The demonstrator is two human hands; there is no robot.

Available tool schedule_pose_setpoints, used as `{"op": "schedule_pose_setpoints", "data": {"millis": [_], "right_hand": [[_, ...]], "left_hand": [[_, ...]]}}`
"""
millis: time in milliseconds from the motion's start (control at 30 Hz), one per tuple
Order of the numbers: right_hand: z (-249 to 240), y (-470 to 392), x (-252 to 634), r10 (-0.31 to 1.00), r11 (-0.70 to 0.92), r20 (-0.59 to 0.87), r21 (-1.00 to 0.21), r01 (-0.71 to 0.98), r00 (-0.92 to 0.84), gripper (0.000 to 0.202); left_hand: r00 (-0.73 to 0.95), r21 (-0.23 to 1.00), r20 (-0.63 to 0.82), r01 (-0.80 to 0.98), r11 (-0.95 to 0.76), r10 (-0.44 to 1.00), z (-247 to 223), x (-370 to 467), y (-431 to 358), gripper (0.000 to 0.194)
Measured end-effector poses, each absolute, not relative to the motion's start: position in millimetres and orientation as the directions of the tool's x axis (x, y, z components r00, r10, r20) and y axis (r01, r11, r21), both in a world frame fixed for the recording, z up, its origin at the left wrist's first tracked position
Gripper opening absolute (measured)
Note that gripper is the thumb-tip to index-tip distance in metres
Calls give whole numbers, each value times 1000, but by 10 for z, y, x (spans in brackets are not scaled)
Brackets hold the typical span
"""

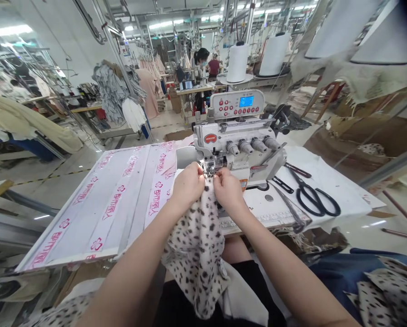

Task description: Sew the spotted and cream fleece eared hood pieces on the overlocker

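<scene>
A white serger [237, 145] stands before me, its lamp lighting the needle and presser foot. Spotted fabric [200, 240], cream with dark blotches, runs from the presser foot down over the table edge onto my lap. My left hand [190, 184] pinches the fabric just left of the foot, fingers closed. On the other side, my right hand [228, 188] grips the cloth's right edge close to the needle, also closed. The fingertips of both hands are partly hidden at the foot. White cloth [244, 293] hangs with the spotted piece over my lap.
Black-handled scissors [317, 200] and a dark thread snipper [283, 185] lie right of the machine. A printed plastic cover [118, 195] spans the table's left side. Thread cones [237, 63] stand behind. More spotted fabric [387, 290] is heaped at lower right. Other people sit farther back.
</scene>
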State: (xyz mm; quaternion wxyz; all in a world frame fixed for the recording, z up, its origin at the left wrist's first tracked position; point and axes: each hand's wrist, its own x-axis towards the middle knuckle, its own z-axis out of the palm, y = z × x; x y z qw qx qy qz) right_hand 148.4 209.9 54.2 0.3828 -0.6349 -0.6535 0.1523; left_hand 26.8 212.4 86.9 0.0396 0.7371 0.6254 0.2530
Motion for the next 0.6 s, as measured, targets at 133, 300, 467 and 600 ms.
{"op": "schedule_pose_setpoints", "data": {"millis": [133,300,467,600], "right_hand": [[451,1965,1523,924,253,367,-796,549,108,11],[91,1554,1614,956,293,289,-949,115,-48,13],[-122,1292,1660,943,170,130,-980,108,-305,25],[0,1226,1748,933,122,91,-990,68,-348,30]], "left_hand": [[97,389,304,895,-217,948,884,260,2142,6],[202,299,384,896,-328,901,889,183,1924,12],[220,130,320,953,-272,922,956,75,1716,12],[234,280,231,914,-295,944,1010,51,1799,15]]}}
